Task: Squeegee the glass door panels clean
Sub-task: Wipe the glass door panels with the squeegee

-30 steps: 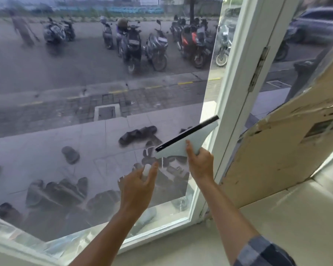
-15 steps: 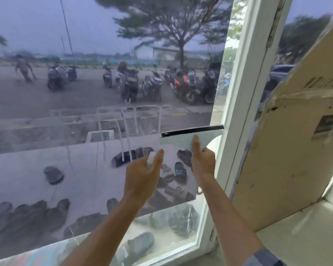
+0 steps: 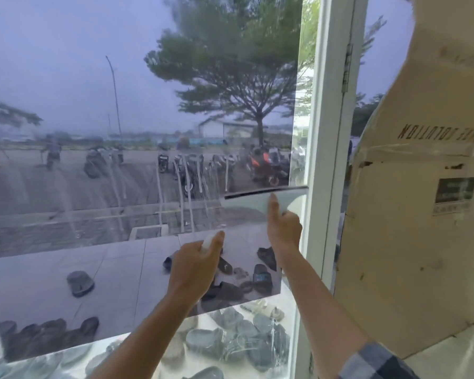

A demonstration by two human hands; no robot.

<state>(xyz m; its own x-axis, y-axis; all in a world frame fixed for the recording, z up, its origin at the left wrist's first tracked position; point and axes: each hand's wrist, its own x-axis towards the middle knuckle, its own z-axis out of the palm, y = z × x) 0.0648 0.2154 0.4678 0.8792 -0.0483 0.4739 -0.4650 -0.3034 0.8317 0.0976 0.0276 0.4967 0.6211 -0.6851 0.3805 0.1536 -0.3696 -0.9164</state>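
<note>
Head view: the right hand [image 3: 283,228] grips a pale squeegee [image 3: 268,199] flat against the glass panel [image 3: 93,91], fingers curled round its handle and the forefinger stretched up along the pale body toward the blade. The squeegee's long axis runs nearly level, its dark rubber edge on top, rising slightly toward the right, where its end reaches the white door frame [image 3: 329,132]. The handle end points down into the palm.

The left hand [image 3: 195,272] is lower and to the left, closed around a small white object [image 3: 210,242] whose tip sticks out above the thumb; what the object is cannot be told. The 2 hands are apart, not touching each other.

White soapy streaks [image 3: 186,184] run down the glass to the left of the blade. Through the panel show parked motorbikes [image 3: 263,165], a tree [image 3: 244,64] and scattered sandals [image 3: 262,277] on the paving outside. A sheet of cardboard [image 3: 411,228] leans upright just right of the frame.
</note>
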